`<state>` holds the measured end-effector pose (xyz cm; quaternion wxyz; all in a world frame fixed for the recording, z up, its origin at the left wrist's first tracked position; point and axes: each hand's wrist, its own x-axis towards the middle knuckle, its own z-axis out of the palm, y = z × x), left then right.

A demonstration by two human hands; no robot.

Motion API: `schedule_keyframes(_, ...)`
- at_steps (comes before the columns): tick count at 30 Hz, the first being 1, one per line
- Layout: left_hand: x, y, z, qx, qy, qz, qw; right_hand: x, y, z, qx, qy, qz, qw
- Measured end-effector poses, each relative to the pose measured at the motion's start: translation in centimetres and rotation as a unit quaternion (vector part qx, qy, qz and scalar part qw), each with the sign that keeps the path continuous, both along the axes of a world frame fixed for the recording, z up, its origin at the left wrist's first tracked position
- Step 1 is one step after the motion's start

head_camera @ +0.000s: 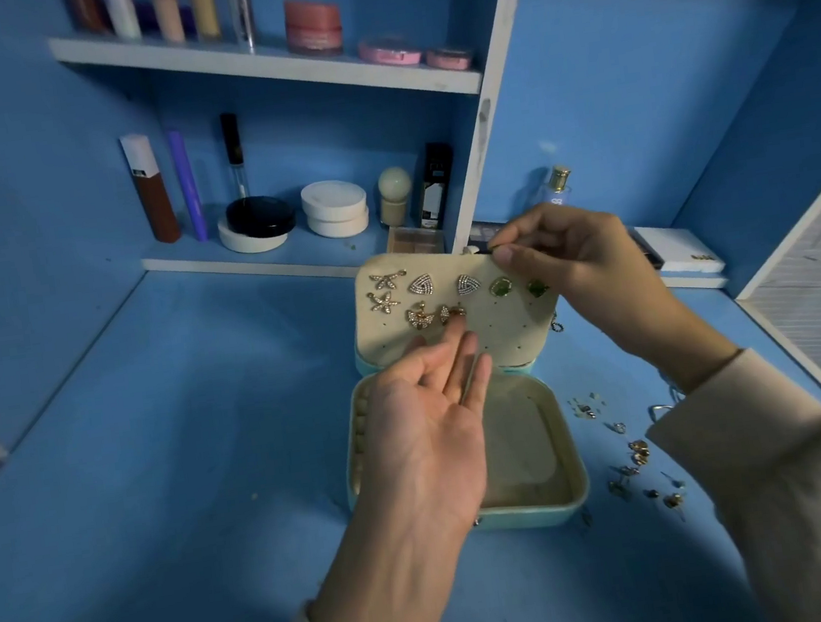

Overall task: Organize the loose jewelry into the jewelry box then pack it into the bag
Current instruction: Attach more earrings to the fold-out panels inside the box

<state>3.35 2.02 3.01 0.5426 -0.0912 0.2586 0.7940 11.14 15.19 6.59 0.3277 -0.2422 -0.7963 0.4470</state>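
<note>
A mint jewelry box [571, 503] lies open on the blue desk. Its cream earring panel [499, 336] stands up at the back and carries several earrings: starfish, triangles, green stones, fans. My left hand [428, 427] hovers palm up over the box tray, its straight fingertips touching a gold fan earring [452, 312] on the panel. My right hand [578, 264] pinches the panel's top right edge between thumb and forefinger. Loose jewelry [633, 459] lies scattered on the desk to the right of the box. No bag is in view.
Behind the box, a white shelf unit [264, 65] holds jars, tubes and compacts. A perfume bottle [558, 186] and a white flat box [680, 254] stand at the back right. A white panel [819, 291] borders the desk on the right.
</note>
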Motion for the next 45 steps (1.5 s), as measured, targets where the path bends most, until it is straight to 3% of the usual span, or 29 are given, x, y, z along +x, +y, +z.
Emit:
schedule_keyframes(20,-0.1,0.8,-0.5,-0.018,0.050,-0.030,0.998,-0.3,0.3,-0.2,-0.008,0.010,-0.006,1.000)
schedule_keyframes(45,0.0,0.3,0.9,-0.015,-0.019,-0.049,0.999,0.5,-1.1,-0.2,0.054,-0.007,-0.036,0.998)
